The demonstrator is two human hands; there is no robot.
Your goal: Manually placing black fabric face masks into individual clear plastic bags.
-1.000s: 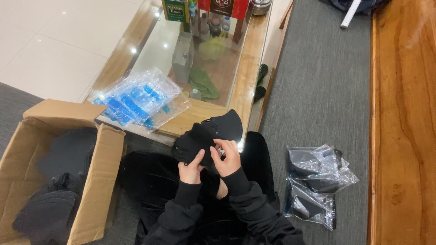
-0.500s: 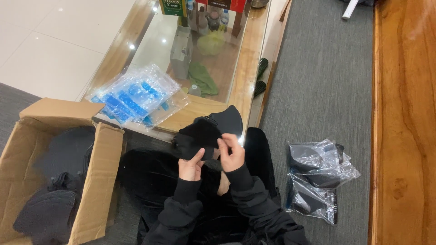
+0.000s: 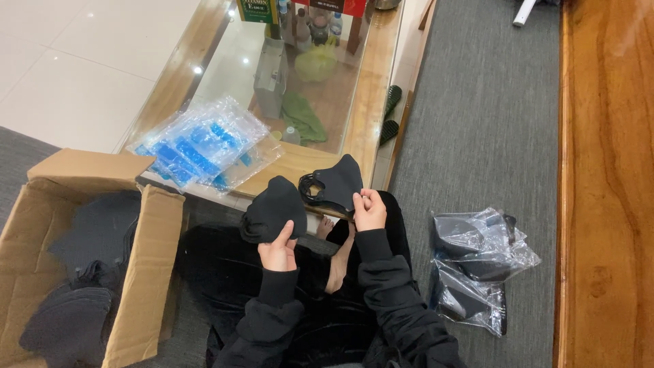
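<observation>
- The left hand (image 3: 278,251), near frame centre, closes around a stack of black face masks (image 3: 274,208), now pulled apart from the single mask.
- The right hand (image 3: 368,208) pinches one black mask (image 3: 338,182) by its lower edge; half a second earlier both hands met on one bundle, so one piece has been separated.
- Clear blue-printed bags (image 3: 197,144) lie on the glass worktop (image 3: 368,102), upper left.
- An open cardboard box (image 3: 139,272) sits lower left; bagged masks (image 3: 477,262) lie lower right.
</observation>
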